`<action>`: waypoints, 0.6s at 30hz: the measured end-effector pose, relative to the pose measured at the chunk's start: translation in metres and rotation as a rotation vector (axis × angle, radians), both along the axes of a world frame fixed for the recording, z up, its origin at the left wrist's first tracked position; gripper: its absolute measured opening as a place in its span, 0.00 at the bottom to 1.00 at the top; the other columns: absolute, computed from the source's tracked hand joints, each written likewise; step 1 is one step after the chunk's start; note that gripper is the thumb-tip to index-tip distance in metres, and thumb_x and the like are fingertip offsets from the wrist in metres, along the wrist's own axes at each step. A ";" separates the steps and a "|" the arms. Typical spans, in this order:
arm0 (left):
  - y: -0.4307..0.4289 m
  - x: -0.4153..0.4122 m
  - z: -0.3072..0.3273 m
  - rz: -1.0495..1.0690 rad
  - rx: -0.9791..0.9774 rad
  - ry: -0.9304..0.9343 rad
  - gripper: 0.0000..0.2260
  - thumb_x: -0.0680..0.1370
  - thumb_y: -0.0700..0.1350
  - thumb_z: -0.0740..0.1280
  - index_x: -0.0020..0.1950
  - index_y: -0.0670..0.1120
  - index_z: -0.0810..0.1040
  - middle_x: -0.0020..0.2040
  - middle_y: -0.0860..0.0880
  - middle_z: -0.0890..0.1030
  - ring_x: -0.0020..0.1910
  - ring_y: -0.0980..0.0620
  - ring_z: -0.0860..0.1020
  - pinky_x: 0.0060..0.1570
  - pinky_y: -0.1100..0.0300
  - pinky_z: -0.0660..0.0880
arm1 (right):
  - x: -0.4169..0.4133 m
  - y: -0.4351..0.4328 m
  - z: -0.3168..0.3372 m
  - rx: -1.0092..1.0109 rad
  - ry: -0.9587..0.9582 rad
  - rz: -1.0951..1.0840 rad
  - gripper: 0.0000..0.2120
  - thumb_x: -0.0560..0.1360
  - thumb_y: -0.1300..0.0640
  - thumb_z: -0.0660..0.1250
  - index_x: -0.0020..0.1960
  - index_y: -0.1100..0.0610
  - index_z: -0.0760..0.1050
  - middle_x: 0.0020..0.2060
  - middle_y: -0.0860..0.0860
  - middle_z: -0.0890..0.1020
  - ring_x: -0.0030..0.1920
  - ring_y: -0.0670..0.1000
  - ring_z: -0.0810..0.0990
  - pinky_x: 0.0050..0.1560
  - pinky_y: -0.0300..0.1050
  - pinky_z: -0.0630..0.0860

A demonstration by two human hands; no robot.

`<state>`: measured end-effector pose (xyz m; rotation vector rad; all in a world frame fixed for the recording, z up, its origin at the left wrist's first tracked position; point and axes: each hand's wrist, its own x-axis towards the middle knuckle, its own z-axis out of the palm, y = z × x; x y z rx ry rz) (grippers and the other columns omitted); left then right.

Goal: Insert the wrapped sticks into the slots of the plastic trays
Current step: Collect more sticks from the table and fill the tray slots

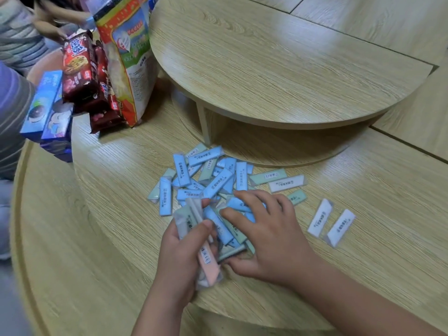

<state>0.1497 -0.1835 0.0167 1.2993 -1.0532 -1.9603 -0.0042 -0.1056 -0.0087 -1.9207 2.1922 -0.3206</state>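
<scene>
A loose pile of wrapped sticks (pixel 213 180), blue, pale green and white, lies on the round wooden table (pixel 109 214). My left hand (pixel 179 255) grips a bundle of several sticks (pixel 206 253), among them a pink one and pale green ones. Beside it my right hand (pixel 264 236) lies on the near edge of the pile, fingers spread over blue and green sticks, thumb tucked under the bundle. Two white sticks (pixel 331 223) lie apart to the right. No plastic tray shows in the head view.
A raised round wooden platform (pixel 278 69) stands behind the pile. Snack packs are stacked at the back left: a large colourful bag (pixel 128 57), dark red biscuit packs (pixel 82 69), blue boxes (pixel 48 107). Another person's hand and striped sleeve show at the top left.
</scene>
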 end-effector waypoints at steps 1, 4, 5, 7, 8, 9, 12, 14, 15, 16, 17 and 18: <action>-0.001 0.004 0.000 0.028 0.003 -0.004 0.17 0.70 0.43 0.68 0.58 0.48 0.82 0.34 0.45 0.78 0.28 0.52 0.75 0.26 0.60 0.73 | -0.001 -0.001 -0.001 -0.013 0.002 -0.001 0.33 0.64 0.31 0.65 0.66 0.42 0.73 0.68 0.50 0.72 0.70 0.57 0.68 0.64 0.62 0.63; -0.003 0.015 -0.002 0.091 -0.054 -0.121 0.14 0.71 0.44 0.70 0.56 0.48 0.81 0.34 0.45 0.79 0.29 0.50 0.76 0.29 0.53 0.75 | -0.002 -0.001 -0.004 -0.033 0.024 0.006 0.31 0.64 0.34 0.66 0.66 0.43 0.73 0.67 0.51 0.72 0.74 0.60 0.65 0.65 0.62 0.63; -0.003 0.015 -0.003 0.098 -0.085 -0.168 0.11 0.72 0.43 0.71 0.54 0.49 0.82 0.34 0.45 0.79 0.30 0.49 0.77 0.32 0.50 0.76 | -0.002 -0.001 -0.005 -0.039 0.025 0.008 0.31 0.65 0.34 0.66 0.65 0.43 0.74 0.67 0.52 0.72 0.74 0.60 0.64 0.65 0.62 0.63; 0.000 0.008 -0.003 0.104 -0.159 -0.217 0.06 0.75 0.39 0.72 0.49 0.49 0.81 0.36 0.47 0.82 0.34 0.49 0.81 0.37 0.49 0.77 | -0.001 -0.002 -0.004 -0.045 0.028 0.003 0.29 0.65 0.36 0.66 0.64 0.44 0.74 0.66 0.52 0.73 0.73 0.60 0.66 0.64 0.62 0.64; 0.002 0.002 -0.003 0.107 -0.189 -0.228 0.08 0.76 0.37 0.72 0.49 0.49 0.81 0.38 0.49 0.84 0.36 0.51 0.82 0.38 0.51 0.78 | -0.001 -0.003 -0.003 -0.045 0.030 -0.002 0.29 0.65 0.36 0.66 0.64 0.44 0.74 0.66 0.52 0.73 0.72 0.59 0.67 0.64 0.62 0.64; 0.003 -0.003 -0.004 0.108 -0.209 -0.236 0.09 0.76 0.35 0.71 0.49 0.49 0.81 0.39 0.50 0.85 0.39 0.52 0.83 0.39 0.53 0.79 | -0.001 -0.004 -0.002 -0.048 0.033 -0.007 0.29 0.65 0.37 0.66 0.64 0.45 0.74 0.66 0.52 0.73 0.71 0.59 0.68 0.63 0.61 0.64; 0.003 -0.011 -0.004 0.078 -0.229 -0.260 0.10 0.76 0.35 0.71 0.47 0.50 0.81 0.40 0.49 0.85 0.41 0.52 0.83 0.41 0.53 0.79 | -0.005 -0.007 -0.001 -0.053 0.046 0.012 0.33 0.65 0.37 0.66 0.68 0.44 0.73 0.67 0.51 0.73 0.68 0.58 0.70 0.59 0.59 0.67; 0.000 -0.012 -0.004 0.008 -0.241 -0.279 0.07 0.74 0.40 0.73 0.46 0.52 0.81 0.41 0.46 0.84 0.40 0.50 0.82 0.42 0.49 0.79 | -0.010 -0.009 -0.002 -0.054 0.057 0.049 0.34 0.65 0.36 0.65 0.70 0.43 0.71 0.67 0.50 0.73 0.65 0.57 0.71 0.57 0.57 0.67; -0.001 -0.013 -0.004 -0.031 -0.248 -0.288 0.05 0.72 0.43 0.72 0.46 0.52 0.80 0.41 0.45 0.84 0.40 0.49 0.82 0.42 0.48 0.79 | -0.012 -0.010 -0.003 -0.056 0.059 0.065 0.34 0.65 0.36 0.65 0.70 0.43 0.71 0.67 0.50 0.73 0.64 0.57 0.71 0.56 0.56 0.68; -0.002 -0.014 -0.003 -0.060 -0.253 -0.297 0.06 0.71 0.45 0.71 0.47 0.52 0.80 0.42 0.45 0.83 0.40 0.48 0.82 0.42 0.49 0.79 | -0.013 -0.010 -0.004 -0.056 0.061 0.075 0.34 0.65 0.36 0.65 0.70 0.43 0.71 0.67 0.50 0.74 0.63 0.56 0.72 0.55 0.55 0.68; -0.002 -0.016 -0.003 -0.072 -0.256 -0.306 0.07 0.69 0.46 0.70 0.47 0.51 0.80 0.41 0.46 0.83 0.40 0.48 0.82 0.41 0.50 0.79 | -0.014 -0.012 -0.005 -0.055 0.064 0.083 0.34 0.65 0.36 0.65 0.69 0.43 0.71 0.66 0.50 0.74 0.63 0.56 0.73 0.54 0.54 0.68; -0.002 -0.017 -0.003 -0.073 -0.264 -0.316 0.07 0.69 0.47 0.69 0.47 0.51 0.80 0.40 0.48 0.83 0.39 0.49 0.82 0.40 0.51 0.79 | -0.015 -0.013 -0.006 -0.057 0.069 0.086 0.34 0.65 0.35 0.66 0.69 0.44 0.71 0.66 0.50 0.74 0.62 0.56 0.73 0.53 0.53 0.69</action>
